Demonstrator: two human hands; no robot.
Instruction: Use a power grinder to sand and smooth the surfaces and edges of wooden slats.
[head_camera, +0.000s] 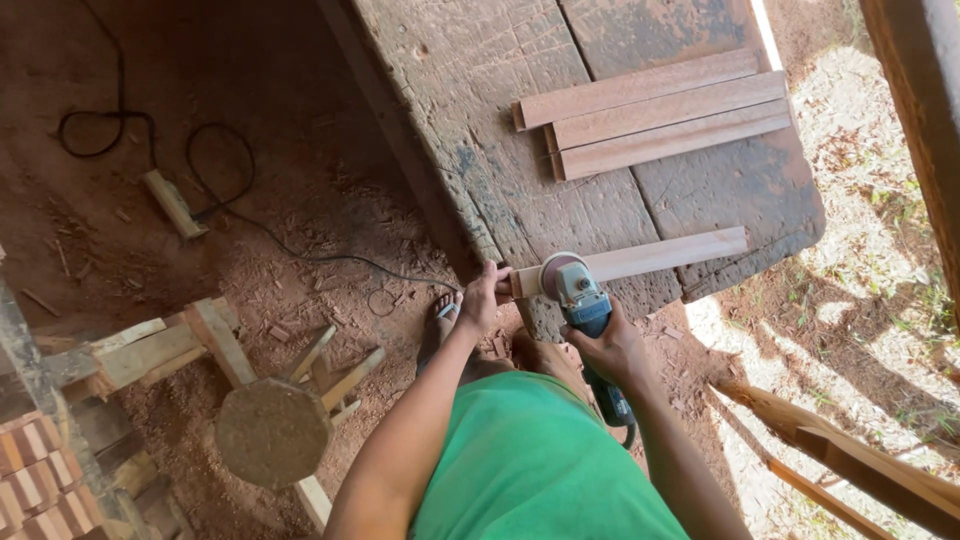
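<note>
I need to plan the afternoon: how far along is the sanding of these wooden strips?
Three strips lie stacked side by side on the workbench; whether they are finished, I cannot tell. In hand: the left hand steadies a fourth strip at its end, while the right hand presses the blue sander onto it. No other strips show.

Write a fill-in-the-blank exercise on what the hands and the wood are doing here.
1. The right hand holds a blue ____ with a round sanding disc.
2. The left hand steadies the near end of a long reddish wooden ____ on the worn dark workbench.
3. Farther along the bench, ____ similar reddish slats lie side by side.

Missing words: angle grinder; slat; three
</note>
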